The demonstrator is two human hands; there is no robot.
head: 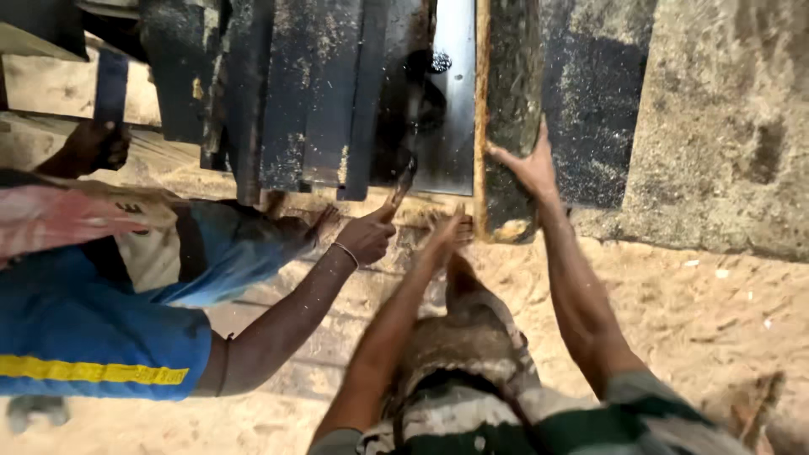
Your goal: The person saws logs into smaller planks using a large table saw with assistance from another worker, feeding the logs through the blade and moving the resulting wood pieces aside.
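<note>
My right hand (529, 168) grips the near end of a long dark plank (508, 93) with a rough orange edge, fingers spread over its face. The plank lies on a shiny metal machine bed (455, 101). My left hand (444, 233) rests with fingers apart on the pale wooden edge just left of the plank's end, holding nothing. A co-worker's hand (368, 236), with a thin bracelet at the wrist, holds a small dark stick (404, 180) close to my left hand.
The co-worker in a blue shirt with a yellow stripe (93, 337) leans in from the left. Their other hand (97, 145) holds a dark board. Several dark planks (286, 93) lie side by side. Sawdust covers the ground (674, 295). A concrete slab (725, 126) is on the right.
</note>
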